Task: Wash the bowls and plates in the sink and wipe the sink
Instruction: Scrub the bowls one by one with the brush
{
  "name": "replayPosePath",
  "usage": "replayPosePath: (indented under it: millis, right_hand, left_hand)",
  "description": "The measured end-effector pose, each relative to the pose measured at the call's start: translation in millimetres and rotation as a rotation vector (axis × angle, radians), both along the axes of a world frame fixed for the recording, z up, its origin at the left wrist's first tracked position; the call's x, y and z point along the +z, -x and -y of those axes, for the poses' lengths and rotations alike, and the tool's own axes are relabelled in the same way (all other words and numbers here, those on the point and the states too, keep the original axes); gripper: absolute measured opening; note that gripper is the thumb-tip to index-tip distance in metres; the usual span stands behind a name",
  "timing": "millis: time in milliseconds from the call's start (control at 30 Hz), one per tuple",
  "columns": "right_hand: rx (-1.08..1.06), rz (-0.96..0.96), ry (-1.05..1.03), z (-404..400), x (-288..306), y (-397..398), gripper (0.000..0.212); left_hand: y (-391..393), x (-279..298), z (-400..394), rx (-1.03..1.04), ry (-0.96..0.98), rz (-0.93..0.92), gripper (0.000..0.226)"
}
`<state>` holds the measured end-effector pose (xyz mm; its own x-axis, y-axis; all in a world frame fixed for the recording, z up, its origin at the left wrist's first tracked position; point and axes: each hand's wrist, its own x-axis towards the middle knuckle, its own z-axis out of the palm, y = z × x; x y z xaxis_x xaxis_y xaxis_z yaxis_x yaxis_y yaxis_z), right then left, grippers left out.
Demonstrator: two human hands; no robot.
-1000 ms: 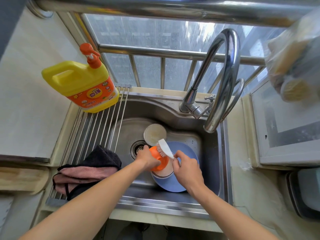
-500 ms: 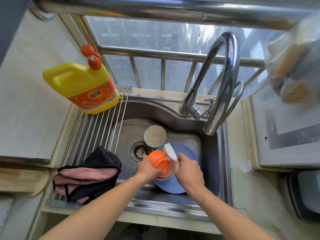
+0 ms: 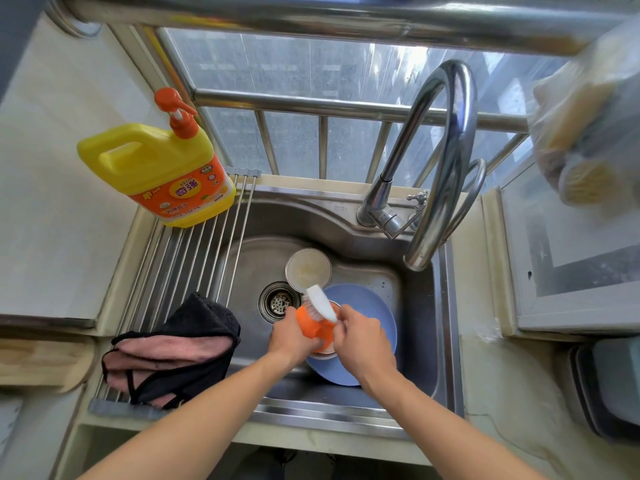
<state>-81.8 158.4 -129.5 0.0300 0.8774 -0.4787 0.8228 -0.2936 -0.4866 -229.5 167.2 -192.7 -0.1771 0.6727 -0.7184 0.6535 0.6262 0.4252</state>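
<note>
Over the steel sink (image 3: 420, 327), my left hand (image 3: 289, 337) grips a small orange bowl (image 3: 310, 328), tilted on its side. My right hand (image 3: 362, 342) holds a white dish brush (image 3: 320, 302) whose bristles lie against the bowl. Below them a blue plate (image 3: 372, 308) rests on the sink floor with another pale dish partly hidden under the bowl. A pale round bowl (image 3: 307, 266) stands behind, near the drain (image 3: 277, 303).
A yellow detergent bottle (image 3: 162, 174) with an orange pump stands on the roll-up rack (image 3: 194, 258) at the left. A black and pink cloth (image 3: 173, 351) lies on the rack's near end. The curved tap (image 3: 446, 161) arches over the sink's right side. A plastic bag (image 3: 588, 109) hangs at upper right.
The brush has shifted over the orange bowl between frames, and the bowl has turned a little in my left hand. Both hands stay over the blue plate.
</note>
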Motion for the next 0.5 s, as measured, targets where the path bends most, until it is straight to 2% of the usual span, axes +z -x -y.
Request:
replayPosePath:
  millis: [67,200,333,433,500]
  right_hand:
    - [-0.072,0.039,0.034,-7.8,0.7,-1.4,0.010]
    - [0.073,-0.043,0.086,-12.0,9.9,5.0,0.017]
    - [-0.032,0.079,0.066,-25.1,9.3,-10.6,0.014]
    - [-0.025,0.078,0.056,-21.7,9.5,-12.7,0.015]
    - [-0.009,0.062,0.016,-13.4,8.0,-10.3,0.015]
  left_hand:
    - [1.1,-2.1,1.9,-0.035,-0.003,-0.017,0.070]
    - [-2.2,-0.6,1.8,-0.094,0.022,-0.089,0.075]
    - [-6.8,2.7,-12.0,-0.279,0.007,-0.242,0.083]
    - [-9.3,6.2,-24.2,-0.315,0.003,-0.116,0.080]
    - [-11.5,9.4,-25.3,-0.254,0.017,-0.047,0.075]
